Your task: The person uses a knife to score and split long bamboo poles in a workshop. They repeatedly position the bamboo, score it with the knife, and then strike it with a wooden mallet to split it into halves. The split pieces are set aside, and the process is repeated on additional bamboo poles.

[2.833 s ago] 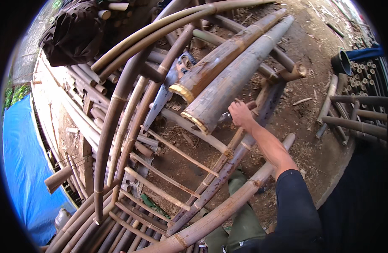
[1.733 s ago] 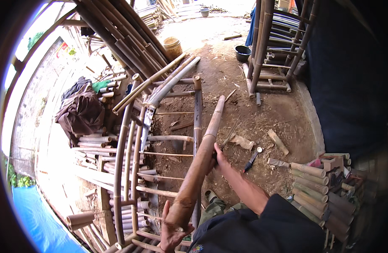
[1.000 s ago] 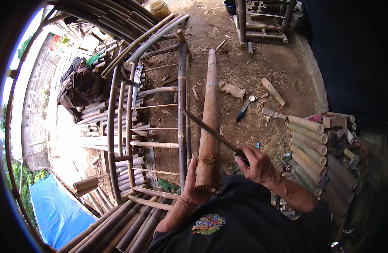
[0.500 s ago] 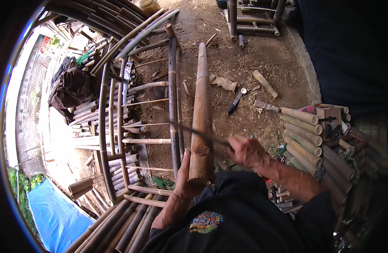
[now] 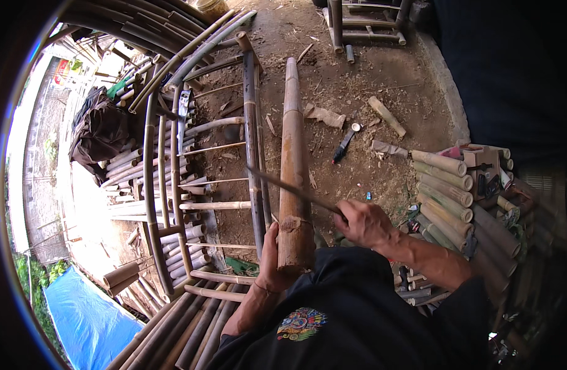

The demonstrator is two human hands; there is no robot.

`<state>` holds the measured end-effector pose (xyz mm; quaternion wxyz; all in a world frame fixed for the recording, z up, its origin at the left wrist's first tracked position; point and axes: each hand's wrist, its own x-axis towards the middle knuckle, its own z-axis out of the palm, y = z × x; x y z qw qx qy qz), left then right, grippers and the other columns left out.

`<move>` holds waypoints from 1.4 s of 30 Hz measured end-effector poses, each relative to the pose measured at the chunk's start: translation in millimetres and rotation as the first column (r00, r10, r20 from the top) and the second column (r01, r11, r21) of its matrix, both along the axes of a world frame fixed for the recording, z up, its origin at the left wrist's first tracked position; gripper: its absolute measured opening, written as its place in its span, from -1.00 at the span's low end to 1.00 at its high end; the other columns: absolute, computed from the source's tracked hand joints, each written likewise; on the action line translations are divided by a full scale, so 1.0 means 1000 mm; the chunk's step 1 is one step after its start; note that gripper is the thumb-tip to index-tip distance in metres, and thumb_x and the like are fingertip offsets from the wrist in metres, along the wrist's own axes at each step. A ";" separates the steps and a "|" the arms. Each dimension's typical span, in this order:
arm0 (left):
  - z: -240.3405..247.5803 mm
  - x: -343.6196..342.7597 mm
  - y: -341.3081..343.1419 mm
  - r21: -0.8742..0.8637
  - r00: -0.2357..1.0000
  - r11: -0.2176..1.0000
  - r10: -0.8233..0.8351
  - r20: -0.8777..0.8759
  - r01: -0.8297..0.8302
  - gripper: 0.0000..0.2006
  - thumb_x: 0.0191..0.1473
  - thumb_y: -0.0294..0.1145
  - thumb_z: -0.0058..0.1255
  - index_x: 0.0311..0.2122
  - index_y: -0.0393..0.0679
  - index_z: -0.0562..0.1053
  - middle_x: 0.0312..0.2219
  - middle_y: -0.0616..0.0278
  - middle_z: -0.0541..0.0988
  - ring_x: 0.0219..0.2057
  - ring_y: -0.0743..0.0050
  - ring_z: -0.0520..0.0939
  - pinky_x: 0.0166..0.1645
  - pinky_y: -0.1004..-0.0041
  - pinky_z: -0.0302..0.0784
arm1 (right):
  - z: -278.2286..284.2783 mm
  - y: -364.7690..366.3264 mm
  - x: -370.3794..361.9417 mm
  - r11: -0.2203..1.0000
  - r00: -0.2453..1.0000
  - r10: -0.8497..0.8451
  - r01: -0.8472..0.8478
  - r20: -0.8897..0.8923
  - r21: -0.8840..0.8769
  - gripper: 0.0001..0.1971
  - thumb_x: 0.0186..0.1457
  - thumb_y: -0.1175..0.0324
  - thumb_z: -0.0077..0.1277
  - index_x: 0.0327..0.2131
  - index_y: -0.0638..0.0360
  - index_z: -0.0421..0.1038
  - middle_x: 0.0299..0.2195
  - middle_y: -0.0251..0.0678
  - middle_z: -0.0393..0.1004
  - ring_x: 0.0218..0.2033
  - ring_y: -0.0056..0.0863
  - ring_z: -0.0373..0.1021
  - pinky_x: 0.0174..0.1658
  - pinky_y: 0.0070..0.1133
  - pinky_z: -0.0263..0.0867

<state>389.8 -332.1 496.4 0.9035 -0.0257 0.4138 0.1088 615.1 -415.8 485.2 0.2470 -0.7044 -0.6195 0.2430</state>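
Note:
A thick bamboo pole (image 5: 291,145) stretches away from my lap, its near end low in the middle and a node ring just above that end. My left hand (image 5: 272,262) grips the pole's near end from the left side, the thumb along it and some fingers hidden behind. In my right hand (image 5: 365,223), closed and right of the pole, is a long narrow knife (image 5: 296,193). Its dark blade slants across the pole above the node, tip to the upper left. Whether the edge touches the bamboo I cannot tell. A tan scraped-looking patch shows on the pole above the blade.
A bamboo frame with rungs (image 5: 251,123) stands just left of the pole. Cut bamboo lengths (image 5: 441,185) are stacked at the right. On the shaving-strewn floor (image 5: 382,74) lie a dark tool (image 5: 344,148) and a short bamboo piece (image 5: 386,117). A blue tarp (image 5: 89,317) is at lower left.
My right hand and the knife have shifted slightly right and the blade slants more steeply. My left hand keeps its hold on the pole, and the whole view has moved a little.

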 end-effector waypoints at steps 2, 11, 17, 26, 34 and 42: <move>-0.007 -0.008 -0.005 0.037 1.000 0.999 -0.024 0.000 0.024 -0.20 0.13 0.50 -0.42 0.04 -0.08 0.43 -0.31 0.14 0.59 -0.37 0.19 0.63 -0.42 0.22 0.56 | 0.029 -0.001 -0.016 0.952 0.978 0.201 -0.184 -0.046 0.244 -0.80 0.08 0.28 0.13 -0.42 0.17 0.35 -0.54 -0.22 0.38 -0.55 -0.24 0.46 -0.54 -0.39 0.42; 0.007 0.006 -0.011 0.041 0.991 0.994 0.106 -0.077 -0.103 -0.22 0.15 0.45 -0.39 0.06 -0.11 0.41 -0.21 0.06 0.60 -0.26 0.13 0.65 -0.17 0.10 0.61 | 0.028 -0.005 -0.022 0.929 0.972 0.236 -0.229 0.012 0.291 -0.76 0.03 0.25 0.18 -0.40 0.16 0.36 -0.51 -0.23 0.43 -0.51 -0.25 0.50 -0.50 -0.39 0.46; 0.009 0.008 -0.005 0.068 0.986 0.996 0.063 -0.151 -0.053 -0.20 0.18 0.39 -0.41 0.12 -0.22 0.35 -0.20 0.06 0.57 -0.24 0.12 0.64 -0.29 0.17 0.61 | 0.031 -0.012 -0.020 0.909 0.957 0.288 -0.261 -0.038 0.324 -0.80 0.09 0.29 0.11 -0.37 0.21 0.38 -0.48 -0.15 0.44 -0.43 -0.19 0.51 -0.46 -0.38 0.46; 0.014 0.005 -0.005 0.074 1.000 0.997 0.026 -0.003 -0.025 -0.08 0.05 0.59 -0.40 0.03 -0.17 0.42 -0.29 0.14 0.59 -0.34 0.33 0.62 -0.34 0.32 0.57 | -0.002 -0.004 -0.011 0.984 0.991 0.124 -0.115 -0.057 0.137 -0.83 0.11 0.31 0.07 -0.35 0.18 0.36 -0.49 -0.20 0.43 -0.50 -0.22 0.51 -0.48 -0.37 0.49; -0.001 -0.017 -0.004 0.080 0.982 0.997 0.007 0.186 -0.022 -0.25 0.18 0.42 -0.34 0.11 -0.10 0.36 -0.15 0.10 0.56 -0.22 0.13 0.64 -0.17 0.13 0.60 | -0.008 0.003 -0.014 0.999 0.999 -0.017 0.019 -0.050 0.051 -0.77 0.01 0.28 0.19 -0.34 0.15 0.37 -0.52 -0.24 0.37 -0.53 -0.25 0.48 -0.49 -0.37 0.45; 0.011 -0.009 -0.002 0.159 0.999 0.986 -0.041 -0.033 0.046 -0.25 0.22 0.34 -0.43 0.08 -0.21 0.36 -0.20 0.04 0.59 -0.29 0.12 0.66 -0.23 0.16 0.62 | -0.009 -0.002 -0.010 1.000 0.995 -0.010 0.008 -0.102 -0.025 -0.76 0.01 0.28 0.17 -0.34 0.18 0.37 -0.41 -0.22 0.46 -0.42 -0.25 0.53 -0.40 -0.39 0.51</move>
